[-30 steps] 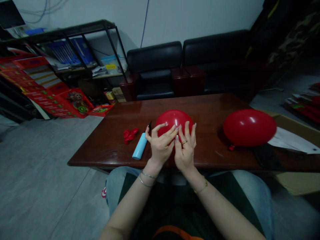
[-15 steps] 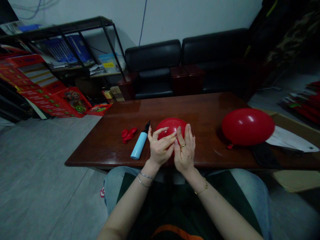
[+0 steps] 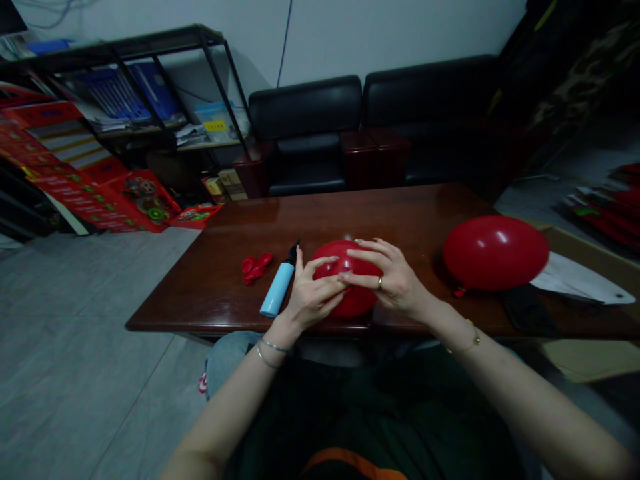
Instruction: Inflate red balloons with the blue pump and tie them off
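A red inflated balloon [image 3: 361,301] is between my hands just above the table's near edge. My left hand [image 3: 315,293] pinches it near its neck, the thumb and forefinger together; the neck itself is hidden by the fingers. From the other side my right hand [image 3: 400,280], with a ring on one finger, reaches over the balloon, its fingertips meeting those of my left hand. Close to the left hand lies a light blue hand pump [image 3: 277,291] with a black nozzle. Left of the pump are several uninflated red balloons [image 3: 256,269].
On the right of the brown wooden table [image 3: 200,293] rests another inflated red balloon [image 3: 495,253], its knot toward me. Beside it are a white sheet [image 3: 580,279] and a cardboard box [image 3: 595,250]. Black sofas [image 3: 307,110] stand behind; red boxes [image 3: 95,193] are stacked at left.
My right hand has turned and swung outward to the right, its fingers now pointing left across the balloon. The left hand keeps its pinch. The pump and loose balloons have not moved.
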Motion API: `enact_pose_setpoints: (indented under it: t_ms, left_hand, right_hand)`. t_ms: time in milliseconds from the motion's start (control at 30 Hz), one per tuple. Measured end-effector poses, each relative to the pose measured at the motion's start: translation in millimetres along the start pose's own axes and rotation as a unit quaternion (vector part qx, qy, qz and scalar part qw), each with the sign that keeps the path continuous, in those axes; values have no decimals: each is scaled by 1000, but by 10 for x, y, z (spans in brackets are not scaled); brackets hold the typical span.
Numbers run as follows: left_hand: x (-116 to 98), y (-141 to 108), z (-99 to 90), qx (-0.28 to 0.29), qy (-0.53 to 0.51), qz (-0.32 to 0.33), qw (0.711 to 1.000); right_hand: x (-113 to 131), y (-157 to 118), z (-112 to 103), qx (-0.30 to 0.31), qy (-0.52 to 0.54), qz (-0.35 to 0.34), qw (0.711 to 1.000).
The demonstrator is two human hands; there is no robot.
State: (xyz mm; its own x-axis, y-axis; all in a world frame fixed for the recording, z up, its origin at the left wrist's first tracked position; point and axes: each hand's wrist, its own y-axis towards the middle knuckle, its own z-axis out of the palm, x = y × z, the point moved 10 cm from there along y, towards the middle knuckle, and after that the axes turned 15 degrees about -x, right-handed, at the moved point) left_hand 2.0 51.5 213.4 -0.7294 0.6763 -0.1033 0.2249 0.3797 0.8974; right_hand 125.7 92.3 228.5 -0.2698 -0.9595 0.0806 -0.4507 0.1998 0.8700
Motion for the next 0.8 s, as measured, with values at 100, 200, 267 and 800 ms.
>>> enact_pose_setpoints:
  t_ms: [100,200,267,800]
  left_hand:
    - [-29,8,24,24,-6,22,999]
    - [-30,18,17,32,-19,32,999]
    - [-14,13,29,44,-28,36,998]
    - [-167,-6,69,113,-49,78,989]
  right_hand:
    - [68,44,67,32,18,-58,998]
    - [39,87,91,58,81,-46,994]
    - [-35,103,129,100,141,-3,985]
    - [181,200,306,257,113,-65,957]
